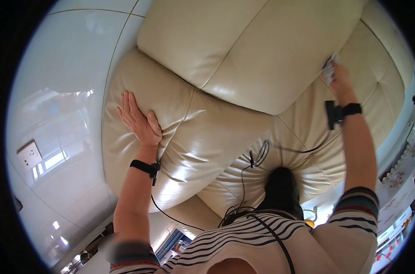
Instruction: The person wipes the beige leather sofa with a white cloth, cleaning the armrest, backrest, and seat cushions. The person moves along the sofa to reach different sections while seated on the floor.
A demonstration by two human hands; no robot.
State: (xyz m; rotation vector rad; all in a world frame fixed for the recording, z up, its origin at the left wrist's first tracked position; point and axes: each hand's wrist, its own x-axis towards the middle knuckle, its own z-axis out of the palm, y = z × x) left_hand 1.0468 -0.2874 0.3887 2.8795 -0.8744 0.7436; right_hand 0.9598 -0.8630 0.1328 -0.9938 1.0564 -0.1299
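Note:
Below me is a beige leather sofa (248,58) with stitched seams and puckered folds. My left hand (139,121) lies flat on its armrest (200,137), fingers spread and holding nothing. Over at the right, my right hand (342,80) grips a crumpled whitish cloth (330,68). That cloth is at the edge of the backrest cushion (283,44), near where it meets the seat (317,113). Motion blurs the right hand and the cloth, so whether the cloth touches the leather is hard to tell. One dark-clad knee (281,188) presses into the seat.
Black straps with small devices circle both wrists. A loose black cable (262,154) loops across the seat to my body. Glossy white wall tiles (67,61) with a power socket (29,155) flank the sofa on the left. At far right hangs a lace-edged floral cloth (397,174).

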